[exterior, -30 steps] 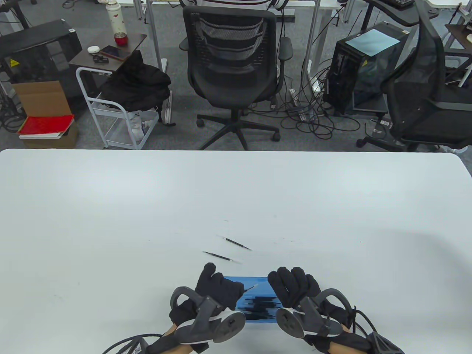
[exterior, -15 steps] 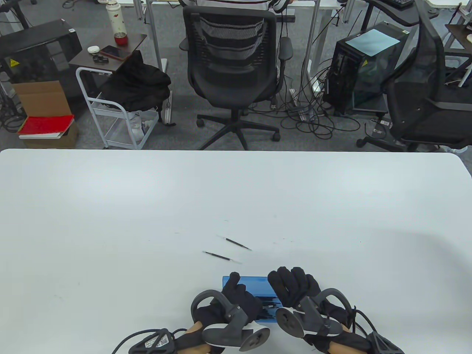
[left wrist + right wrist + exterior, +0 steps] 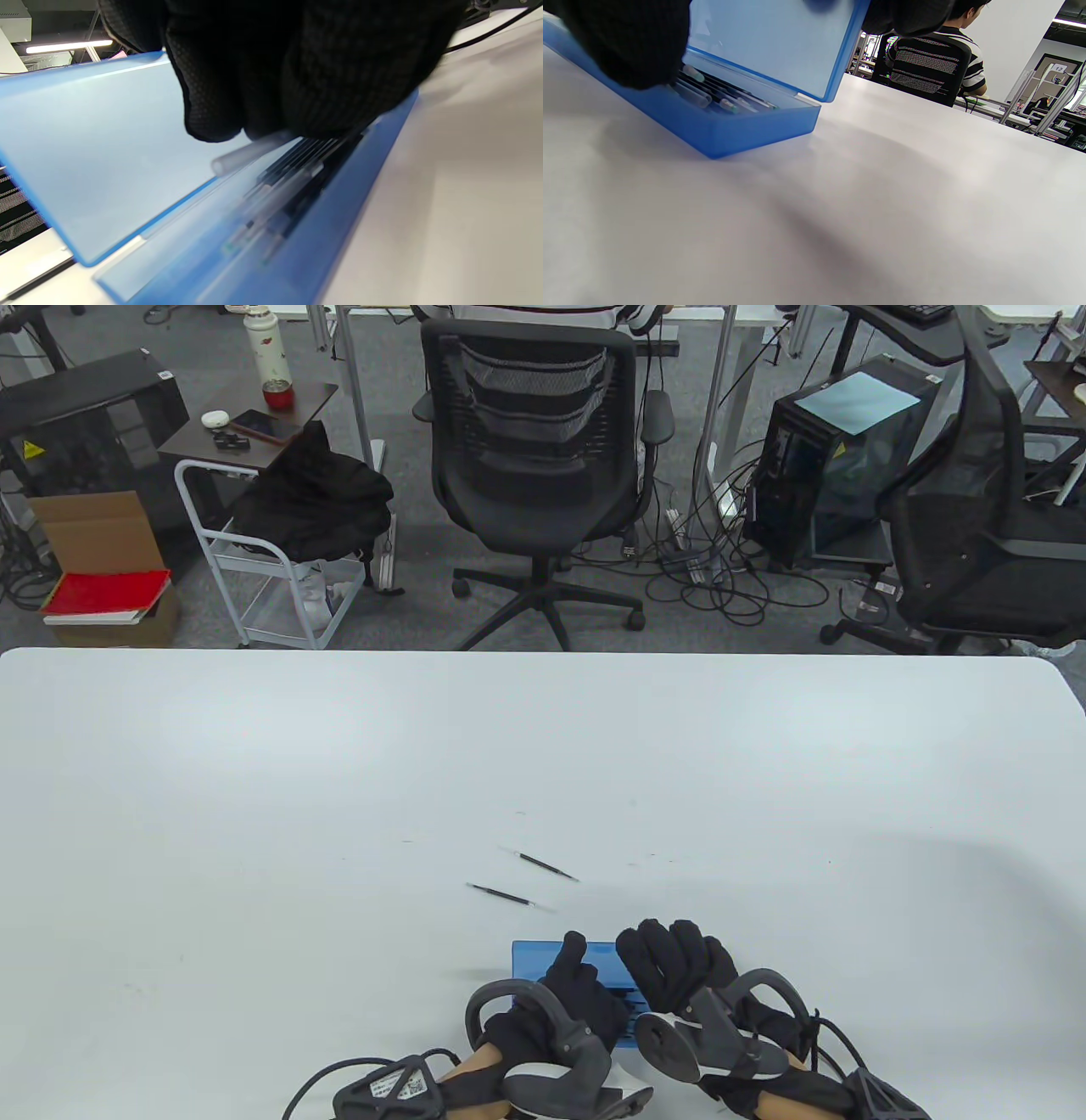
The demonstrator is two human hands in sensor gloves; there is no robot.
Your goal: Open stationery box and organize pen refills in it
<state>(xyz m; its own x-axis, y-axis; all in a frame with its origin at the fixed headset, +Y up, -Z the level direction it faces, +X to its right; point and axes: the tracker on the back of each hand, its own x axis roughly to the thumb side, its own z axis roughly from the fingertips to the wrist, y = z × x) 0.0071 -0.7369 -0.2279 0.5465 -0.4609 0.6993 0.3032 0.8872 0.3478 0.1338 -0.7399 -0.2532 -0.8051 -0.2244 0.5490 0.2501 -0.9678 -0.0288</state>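
The left hand [image 3: 585, 984] pinches a pen refill [image 3: 250, 154] over the open blue stationery box [image 3: 746, 123]. The right hand [image 3: 674, 963] grips its raised lid [image 3: 772, 42].

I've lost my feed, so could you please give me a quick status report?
Left hand in the open blue box, on the refills. Right hand holds the lid up. Two refills loose on the table.

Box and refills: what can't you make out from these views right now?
- Refill count in the box: table view, both hands cover it; wrist views, blurred and behind the fingers.
- Left hand grip on a refill: left wrist view, blurred.
- Right hand hold on the lid: cut off at the top edge.
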